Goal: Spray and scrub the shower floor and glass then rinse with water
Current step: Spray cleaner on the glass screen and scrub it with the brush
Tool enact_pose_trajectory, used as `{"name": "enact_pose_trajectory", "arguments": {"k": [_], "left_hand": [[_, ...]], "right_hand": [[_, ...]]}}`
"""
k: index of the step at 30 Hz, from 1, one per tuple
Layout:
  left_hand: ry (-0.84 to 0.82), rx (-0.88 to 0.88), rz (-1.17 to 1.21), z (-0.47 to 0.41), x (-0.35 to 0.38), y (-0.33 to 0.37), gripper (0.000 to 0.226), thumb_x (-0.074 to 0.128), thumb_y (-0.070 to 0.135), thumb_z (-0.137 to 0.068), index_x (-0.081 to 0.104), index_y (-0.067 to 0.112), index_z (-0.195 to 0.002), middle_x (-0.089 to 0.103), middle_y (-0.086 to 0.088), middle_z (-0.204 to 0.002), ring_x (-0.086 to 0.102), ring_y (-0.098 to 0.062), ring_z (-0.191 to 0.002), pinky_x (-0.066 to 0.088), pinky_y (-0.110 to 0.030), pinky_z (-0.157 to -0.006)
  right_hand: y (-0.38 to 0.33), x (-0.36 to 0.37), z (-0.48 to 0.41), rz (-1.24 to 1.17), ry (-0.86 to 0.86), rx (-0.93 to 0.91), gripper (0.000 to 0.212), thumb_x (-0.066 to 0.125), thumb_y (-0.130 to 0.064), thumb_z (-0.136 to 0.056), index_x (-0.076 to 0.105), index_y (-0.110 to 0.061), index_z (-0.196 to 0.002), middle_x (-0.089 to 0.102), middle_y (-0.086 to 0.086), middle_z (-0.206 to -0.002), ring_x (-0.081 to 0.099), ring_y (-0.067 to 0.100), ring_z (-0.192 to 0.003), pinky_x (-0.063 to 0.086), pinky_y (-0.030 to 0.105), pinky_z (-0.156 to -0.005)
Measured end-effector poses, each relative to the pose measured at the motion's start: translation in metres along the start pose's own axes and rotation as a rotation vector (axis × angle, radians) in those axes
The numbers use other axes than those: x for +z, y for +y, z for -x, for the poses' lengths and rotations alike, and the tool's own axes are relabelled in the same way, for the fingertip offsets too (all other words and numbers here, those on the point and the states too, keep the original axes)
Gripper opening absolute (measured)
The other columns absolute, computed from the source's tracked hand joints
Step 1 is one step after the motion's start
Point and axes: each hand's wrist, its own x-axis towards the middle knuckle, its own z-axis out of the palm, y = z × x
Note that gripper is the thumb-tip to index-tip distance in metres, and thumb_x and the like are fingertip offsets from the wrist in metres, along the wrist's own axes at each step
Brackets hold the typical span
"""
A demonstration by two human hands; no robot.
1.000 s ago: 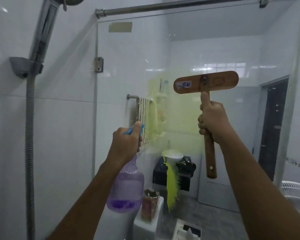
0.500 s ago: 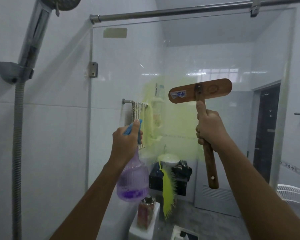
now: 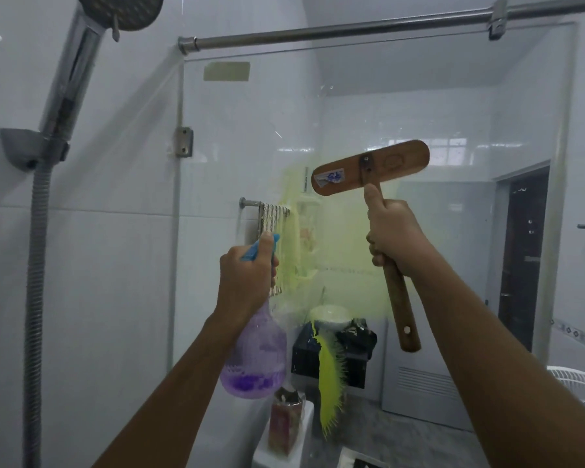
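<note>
Head view: left hand grips spray bottle, nozzle hidden; right hand fingers clench wooden brush, bristles unseen.

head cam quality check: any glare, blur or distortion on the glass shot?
Head view: window reflection glares on the glass above the brush; wide-angle lens bows the rail and hose; shower head and brush handle end slightly motion-blurred; light is flat and cool, with no hard shadows; left hand on the spray bottle and right hand look fairly sharp.
</note>
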Motion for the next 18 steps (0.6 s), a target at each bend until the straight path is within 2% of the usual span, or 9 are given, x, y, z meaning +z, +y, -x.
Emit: {"name": "enact_pose_trajectory", "arguments": {"k": [2, 4, 6, 10, 13, 15, 18], "left_hand": [[0.016, -0.008, -0.004, 0.0, -0.002, 0.002, 0.054, 0.051, 0.037, -0.104, 0.069, -0.006, -0.077, 0.067, -0.019, -0.067, 0.057, -0.006, -0.046, 0.048, -0.017, -0.045], [0.008, 0.003, -0.015, 0.0, -0.003, 0.006, 0.05, 0.05, 0.035, -0.104, 0.067, 0.003, -0.071, 0.064, -0.008, -0.061, 0.056, -0.001, -0.043, 0.044, -0.012, -0.044], [0.022, 0.003, -0.01, 0.001, -0.002, 0.007, 0.047, 0.051, 0.034, -0.104, 0.062, 0.009, -0.065, 0.06, -0.001, -0.054, 0.055, 0.0, -0.04, 0.044, -0.011, -0.042], [0.071, 0.022, -0.009, 0.002, -0.01, -0.001, 0.047, 0.051, 0.04, -0.103, 0.067, 0.01, -0.07, 0.067, -0.011, -0.063, 0.062, -0.013, -0.049, 0.055, -0.023, -0.049], [0.098, 0.073, -0.051, 0.001, -0.02, -0.008, 0.051, 0.049, 0.04, -0.103, 0.068, 0.006, -0.071, 0.068, -0.014, -0.065, 0.063, -0.014, -0.049, 0.055, -0.022, -0.051], [0.094, 0.108, -0.096, -0.001, -0.022, -0.011, 0.055, 0.046, 0.047, -0.1, 0.067, 0.006, -0.071, 0.068, -0.013, -0.064, 0.064, -0.018, -0.05, 0.058, -0.03, -0.055], [0.088, 0.153, -0.134, -0.002, -0.021, -0.013, 0.061, 0.045, 0.049, -0.098, 0.066, -0.002, -0.072, 0.066, -0.018, -0.063, 0.065, -0.03, -0.053, 0.058, -0.044, -0.053]], "right_hand": [[-0.014, 0.004, -0.009, -0.004, -0.014, -0.001, 0.05, 0.035, -0.059, -0.1, 0.046, -0.015, -0.078, 0.034, -0.001, -0.056, 0.036, 0.014, -0.041, 0.04, 0.024, -0.039], [-0.023, 0.012, -0.014, -0.005, -0.031, -0.007, 0.049, 0.035, -0.058, -0.1, 0.05, -0.014, -0.084, 0.036, -0.001, -0.058, 0.037, 0.014, -0.043, 0.041, 0.025, -0.04], [-0.026, 0.02, -0.016, 0.017, -0.039, -0.02, 0.051, 0.033, -0.058, -0.101, 0.053, -0.012, -0.091, 0.039, 0.0, -0.06, 0.04, 0.014, -0.046, 0.043, 0.025, -0.042], [0.008, 0.034, 0.004, 0.09, -0.033, -0.077, 0.055, 0.03, -0.06, -0.101, 0.054, -0.012, -0.087, 0.046, 0.001, -0.062, 0.045, 0.016, -0.047, 0.044, 0.027, -0.042], [0.076, 0.053, 0.056, 0.195, -0.026, -0.047, 0.06, 0.029, -0.064, -0.099, 0.051, -0.014, -0.075, 0.047, 0.001, -0.062, 0.044, 0.015, -0.051, 0.038, 0.031, -0.049], [0.109, 0.068, 0.092, 0.255, -0.08, 0.016, 0.059, 0.029, -0.061, -0.099, 0.055, -0.013, -0.077, 0.052, 0.001, -0.065, 0.047, 0.014, -0.055, 0.039, 0.031, -0.053], [0.097, 0.078, 0.084, 0.264, -0.114, -0.011, 0.056, 0.029, -0.055, -0.102, 0.055, -0.012, -0.077, 0.052, 0.001, -0.065, 0.047, 0.012, -0.054, 0.039, 0.03, -0.051]]}}
